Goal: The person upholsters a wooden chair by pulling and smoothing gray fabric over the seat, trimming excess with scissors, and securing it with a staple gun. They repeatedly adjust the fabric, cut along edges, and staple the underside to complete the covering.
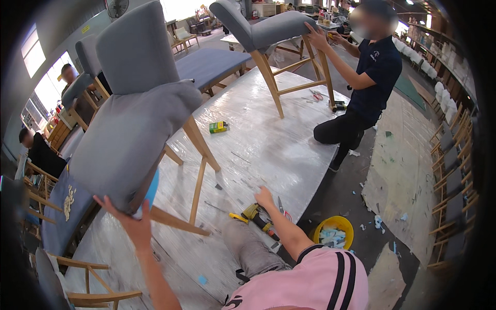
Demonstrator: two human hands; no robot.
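Note:
A grey upholstered chair [124, 129] with wooden legs stands tilted on the film-covered table, to my left. My left hand [132, 222] grips the near corner of its seat, fingers on one side and thumb on the other. Blue material [152, 188] shows under the seat edge. My right hand [264, 198] is low over the table with its fingers curled; what they hold, if anything, is hidden. Just beside it lies a yellow-green and black power tool [260, 219]. A screwdriver [237, 217] with a yellow handle and red-handled pliers [284, 211] lie close by.
Across the table, a co-worker [374, 67] in dark clothes holds another grey chair [279, 31]. A green-yellow container [218, 127] stands on the table [248, 139]. On the floor sits a yellow bucket [350, 226] of scraps. Stacked chairs [454, 181] line the right side.

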